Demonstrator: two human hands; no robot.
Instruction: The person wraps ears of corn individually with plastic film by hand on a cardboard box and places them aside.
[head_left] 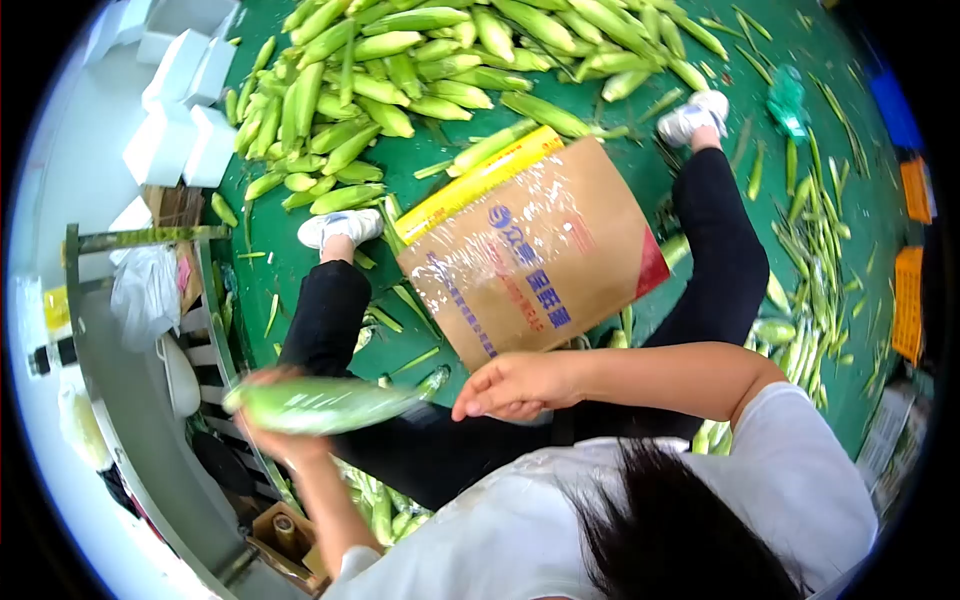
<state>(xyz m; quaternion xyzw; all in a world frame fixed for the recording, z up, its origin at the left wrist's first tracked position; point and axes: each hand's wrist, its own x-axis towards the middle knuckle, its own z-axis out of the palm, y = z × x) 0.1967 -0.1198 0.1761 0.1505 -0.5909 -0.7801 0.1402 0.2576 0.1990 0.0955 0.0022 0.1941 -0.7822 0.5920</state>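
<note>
- The left hand [290, 442] is raised beyond the left thigh, forearm upright, its fingers clamped around an ear of corn [330, 403], blurred.
- This ear lies sideways above the lap, its tip pointing towards the right hand.
- The right hand [515, 385] hangs near that tip, elbow bent, forearm level, fingers curled together.
- Between the feet, a cardboard box [590, 225] bears large blue Chinese characters, 保 and 膜 legible; its smaller print is unreadable.

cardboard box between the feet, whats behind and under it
Just beyond the cardboard box, ears of corn lie heaped on the green floor. Whatever is directly under it is covered.
</note>
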